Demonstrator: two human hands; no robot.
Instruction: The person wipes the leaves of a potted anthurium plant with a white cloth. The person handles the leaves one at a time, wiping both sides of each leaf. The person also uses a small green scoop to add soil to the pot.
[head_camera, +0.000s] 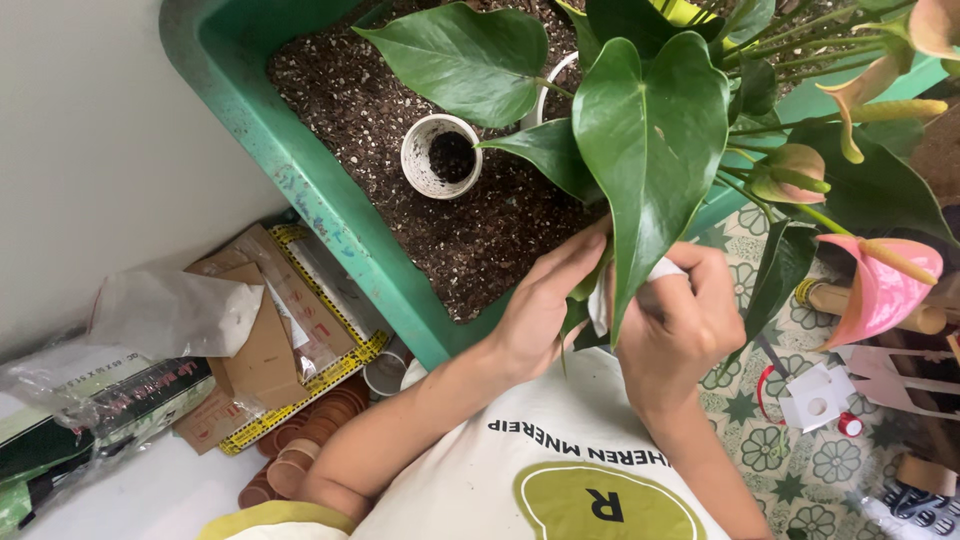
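A potted plant with broad green leaves and pink flowers stands before me. My left hand lies flat under the base of a big hanging leaf, fingers stretched along it. My right hand is curled around a white cloth or tissue pressed against the same leaf. Most of the cloth is hidden behind the leaf and my fingers.
A green tub of dark soil holds a small white pot. Flattened cardboard, plastic bags and stacked terracotta pots lie at the left. On the patterned floor at the right lie white tags and small tools.
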